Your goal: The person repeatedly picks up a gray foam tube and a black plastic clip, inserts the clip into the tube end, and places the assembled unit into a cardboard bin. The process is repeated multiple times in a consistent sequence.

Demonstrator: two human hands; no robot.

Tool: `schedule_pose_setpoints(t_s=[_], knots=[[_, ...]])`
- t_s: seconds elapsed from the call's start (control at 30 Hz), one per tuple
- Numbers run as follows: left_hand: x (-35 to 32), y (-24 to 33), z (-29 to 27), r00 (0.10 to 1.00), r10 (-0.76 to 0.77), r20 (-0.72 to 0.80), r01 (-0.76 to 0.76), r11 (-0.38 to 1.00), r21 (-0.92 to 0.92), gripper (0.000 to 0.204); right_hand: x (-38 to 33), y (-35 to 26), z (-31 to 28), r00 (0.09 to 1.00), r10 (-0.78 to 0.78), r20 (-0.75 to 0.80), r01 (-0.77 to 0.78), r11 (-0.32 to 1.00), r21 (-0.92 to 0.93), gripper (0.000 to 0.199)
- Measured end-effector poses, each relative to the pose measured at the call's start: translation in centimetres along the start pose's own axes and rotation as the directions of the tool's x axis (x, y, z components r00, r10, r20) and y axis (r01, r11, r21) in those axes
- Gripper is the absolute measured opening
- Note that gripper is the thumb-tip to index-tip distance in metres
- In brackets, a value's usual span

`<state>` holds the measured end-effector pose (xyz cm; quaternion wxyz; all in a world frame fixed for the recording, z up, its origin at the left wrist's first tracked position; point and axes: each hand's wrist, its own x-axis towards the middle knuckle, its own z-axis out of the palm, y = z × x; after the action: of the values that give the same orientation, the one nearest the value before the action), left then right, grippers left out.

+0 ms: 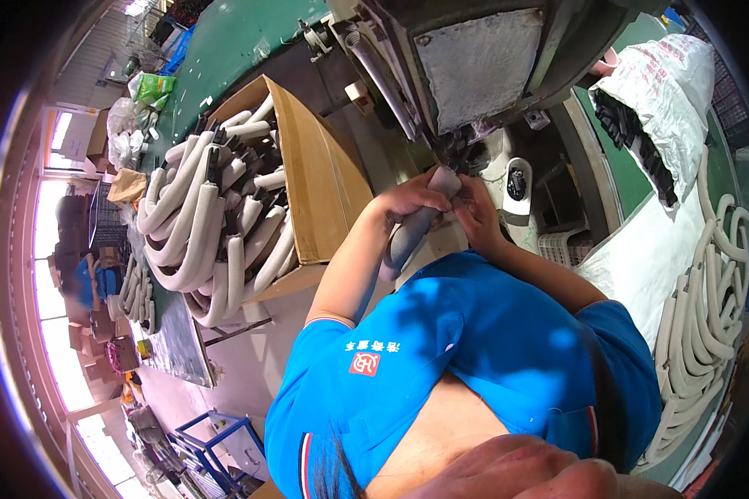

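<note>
A thick grey foam-covered tube point(408, 235) slants up in front of my chest toward the machine point(478, 71). My left hand point(414, 198) is wrapped round its upper part, with the thumb across the top. Close beside it, my right hand point(477, 214) has its fingers bent against the tube's upper end, just below dark metal parts of the machine. My fingers partly cover that end, so what they touch there is hard to make out.
To the left, a cardboard box point(320, 179) is piled with curved grey foam tubes point(195, 224) with black ends. More such tubes point(695, 320) lie in a row at the right, beside a white sack point(666, 91) with black contents. A blue metal frame point(216, 449) stands lower left.
</note>
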<state>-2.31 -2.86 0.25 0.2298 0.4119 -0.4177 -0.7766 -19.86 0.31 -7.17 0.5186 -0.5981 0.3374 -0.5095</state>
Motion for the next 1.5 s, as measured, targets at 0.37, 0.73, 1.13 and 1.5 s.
schedule_pose_setpoints(t_s=[0.37, 0.73, 1.13, 1.5], knots=[[-0.6, -0.2, -0.1, 1.0, 0.005, -0.023, -0.009, 0.985, -0.17, 0.049, 2.0, -3.0, -0.6, 0.984, 0.128, 0.124, -0.165, 0.92, 0.356, 0.025], [-7.8, 3.0, 0.8, 0.991, 0.07, -0.115, 0.031, 0.708, 0.705, 0.054, 4.9, -3.4, -6.1, 0.942, 0.239, -0.235, -0.173, 0.947, 0.272, 0.022], [-34.4, 11.5, 4.9, -0.238, 0.887, -0.395, -0.013, 0.404, 0.915, 0.034, 3.3, 0.4, -9.3, 0.869, 0.477, -0.135, -0.454, 0.875, 0.17, 0.014], [-26.1, 11.9, -27.0, 0.078, 0.688, -0.721, 0.99, 0.029, 0.135, 0.036, -0.8, -1.2, -12.7, 0.894, 0.422, -0.148, -0.402, 0.903, 0.151, 0.015]])
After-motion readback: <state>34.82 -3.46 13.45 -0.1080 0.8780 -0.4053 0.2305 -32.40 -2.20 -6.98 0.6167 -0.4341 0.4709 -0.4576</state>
